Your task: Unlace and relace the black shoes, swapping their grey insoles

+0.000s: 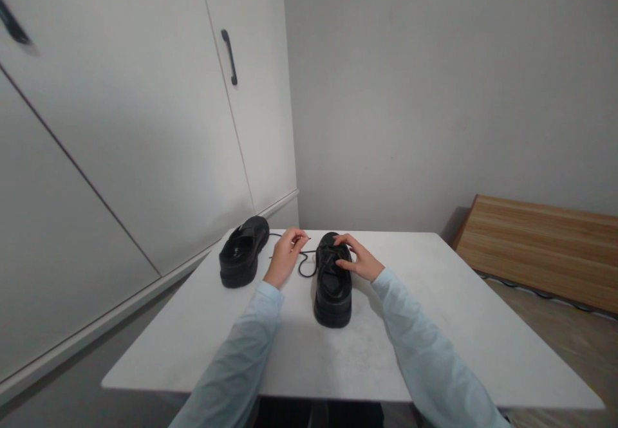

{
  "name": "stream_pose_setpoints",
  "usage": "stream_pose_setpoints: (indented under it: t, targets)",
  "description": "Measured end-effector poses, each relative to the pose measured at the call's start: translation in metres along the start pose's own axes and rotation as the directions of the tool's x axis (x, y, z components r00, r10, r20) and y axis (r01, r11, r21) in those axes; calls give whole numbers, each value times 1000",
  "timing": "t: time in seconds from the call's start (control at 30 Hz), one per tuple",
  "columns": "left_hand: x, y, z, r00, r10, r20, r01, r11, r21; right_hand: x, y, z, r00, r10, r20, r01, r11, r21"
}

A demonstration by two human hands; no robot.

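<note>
A black lace-up shoe (333,299) with a thick sole stands on the white table (309,357), heel toward me. My right hand (360,259) is at the shoe's right side, thumb and fingers curved over its laced upper and touching it. Left of the shoe, my left hand (286,254) is closed in a pinch on a thin black shoelace, whose dark tip pokes out past the fingertips. A loose loop of black lace (305,273) lies between that hand and the shoe. Farther left stands a second black shoe (239,267), its toe pointing away from me.
White cabinet doors (145,125) with dark handles rise on the left, close to the table's left edge. A plain grey wall (410,93) is behind the table. Off to the right, a wood-grain panel (541,248) leans low, with a dark cable along its bottom edge.
</note>
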State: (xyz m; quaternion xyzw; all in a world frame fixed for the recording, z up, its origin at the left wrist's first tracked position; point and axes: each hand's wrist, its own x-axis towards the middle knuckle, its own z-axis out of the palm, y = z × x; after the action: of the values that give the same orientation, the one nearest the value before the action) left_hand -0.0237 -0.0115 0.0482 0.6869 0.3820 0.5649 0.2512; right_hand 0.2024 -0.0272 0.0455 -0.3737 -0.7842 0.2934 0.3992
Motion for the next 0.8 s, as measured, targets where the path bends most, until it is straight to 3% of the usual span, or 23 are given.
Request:
stream_pose_setpoints:
  t: [0.13,0.3,0.6,0.8]
  targets:
    - [-3,1,5,982,84,167,-112,979,169,1,0,3,994,-97,-50,95,994,-47]
    - [-6,-3,11,949,113,295,-190,950,247,3,1,8,985,-164,-43,157,978,-139]
    - [-9,1,16,939,136,316,-228,933,278,5,6,13,994,-94,-62,80,976,-204]
    - [-11,1,19,953,126,277,-185,963,197,6,11,15,993,-89,-78,72,978,-197]
